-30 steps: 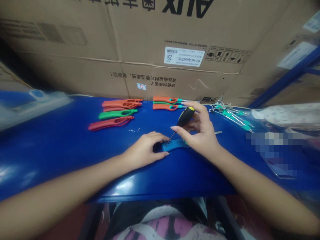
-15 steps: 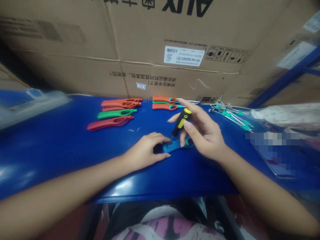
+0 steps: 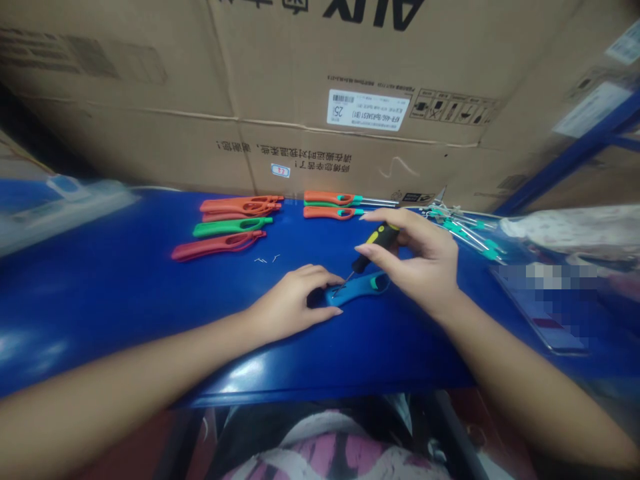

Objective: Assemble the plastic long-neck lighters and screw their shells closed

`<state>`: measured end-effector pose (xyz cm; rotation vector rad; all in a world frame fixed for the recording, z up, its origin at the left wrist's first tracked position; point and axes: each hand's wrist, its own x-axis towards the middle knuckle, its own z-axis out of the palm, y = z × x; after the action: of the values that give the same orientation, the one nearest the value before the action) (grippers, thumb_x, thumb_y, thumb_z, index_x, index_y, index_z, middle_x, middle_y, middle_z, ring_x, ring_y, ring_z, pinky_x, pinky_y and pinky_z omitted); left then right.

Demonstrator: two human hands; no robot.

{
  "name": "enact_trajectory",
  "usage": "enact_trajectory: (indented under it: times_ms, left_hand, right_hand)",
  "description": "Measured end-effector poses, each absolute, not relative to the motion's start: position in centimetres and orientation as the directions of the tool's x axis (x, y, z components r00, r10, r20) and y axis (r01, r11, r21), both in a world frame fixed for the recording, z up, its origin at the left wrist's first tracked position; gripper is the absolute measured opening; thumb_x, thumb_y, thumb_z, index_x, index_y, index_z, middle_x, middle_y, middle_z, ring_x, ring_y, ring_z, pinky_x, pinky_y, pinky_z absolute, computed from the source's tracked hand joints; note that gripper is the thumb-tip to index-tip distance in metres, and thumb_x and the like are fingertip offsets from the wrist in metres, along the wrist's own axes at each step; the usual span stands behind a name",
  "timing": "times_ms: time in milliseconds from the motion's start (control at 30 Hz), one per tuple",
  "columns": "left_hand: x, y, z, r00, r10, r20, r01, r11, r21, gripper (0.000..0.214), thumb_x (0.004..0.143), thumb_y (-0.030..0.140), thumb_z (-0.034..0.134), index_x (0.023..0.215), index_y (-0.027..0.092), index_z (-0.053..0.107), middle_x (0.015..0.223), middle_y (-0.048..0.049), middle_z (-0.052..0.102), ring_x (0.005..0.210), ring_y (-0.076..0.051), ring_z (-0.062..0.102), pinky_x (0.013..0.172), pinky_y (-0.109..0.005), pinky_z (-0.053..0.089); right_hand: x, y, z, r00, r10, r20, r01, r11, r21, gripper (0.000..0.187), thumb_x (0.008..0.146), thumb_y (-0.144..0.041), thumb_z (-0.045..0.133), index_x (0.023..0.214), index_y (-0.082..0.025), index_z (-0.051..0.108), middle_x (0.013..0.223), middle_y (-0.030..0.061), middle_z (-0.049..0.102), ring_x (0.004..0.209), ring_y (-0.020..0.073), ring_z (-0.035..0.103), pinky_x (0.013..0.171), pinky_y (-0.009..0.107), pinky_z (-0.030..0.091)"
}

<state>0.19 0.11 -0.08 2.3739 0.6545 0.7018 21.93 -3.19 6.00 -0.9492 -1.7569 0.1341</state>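
A blue plastic lighter body (image 3: 357, 287) lies on the blue table (image 3: 125, 293) in front of me. My left hand (image 3: 290, 300) presses down on its left end, fingers curled round it. My right hand (image 3: 420, 260) pinches a small black and yellow screwdriver (image 3: 373, 247), tilted down to the left, and its tip touches the blue body near my left fingertips.
Orange, green and red lighter shells (image 3: 227, 227) lie at the back left, two orange lighters (image 3: 335, 205) behind my hands. Teal-handled metal rods (image 3: 463, 227) lie at the right. A few tiny screws (image 3: 265, 260) sit near the shells. A big cardboard box (image 3: 320, 93) walls the back.
My right hand has shifted its hold on the screwdriver and leaned the handle further right and lower. The tip stays on the blue body. The left hand has not moved.
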Motion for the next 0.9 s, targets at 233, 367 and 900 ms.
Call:
enact_trajectory:
  times_ms: [233,367,900]
  left_hand:
    - [0.2,0.2,-0.3,0.743,0.582,0.330,0.278,-0.717,0.639,0.038,0.084,0.031,0.078,0.118,0.019,0.067,0.109,-0.0064,0.070,0.098,-0.021,0.065,0.091,-0.037,0.054]
    - [0.2,0.2,-0.3,0.743,0.579,0.334,0.276,-0.721,0.635,0.037,0.084,0.031,0.078,0.117,0.019,0.067,0.109,-0.0060,0.070,0.097,-0.020,0.066,0.091,-0.037,0.054]
    - [1.3,-0.1,0.1,0.755,0.567,0.329,0.309,-0.750,0.585,0.039,0.085,0.027,0.076,0.122,0.017,0.068,0.111,-0.0091,0.073,0.106,-0.025,0.066,0.097,-0.041,0.053]
  right_hand:
    - [22.2,-3.3,6.3,-0.228,0.769,0.598,0.384,0.635,-0.670,0.037,0.101,-0.036,0.053,0.137,-0.030,0.060,0.113,0.0044,0.072,0.050,0.0079,0.058,0.049,0.025,0.056]
    - [22.1,-3.4,6.4,-0.142,0.625,0.768,0.565,0.688,-0.455,0.030,0.089,-0.037,0.073,0.118,-0.029,0.073,0.098,0.0034,0.074,0.061,0.0134,0.063,0.064,0.031,0.059]
    - [21.5,-3.1,10.0,-0.496,0.627,0.601,0.568,0.758,-0.321,0.034,0.101,-0.029,0.051,0.133,-0.027,0.063,0.109,0.0030,0.074,0.084,0.0156,0.069,0.076,0.030,0.059]
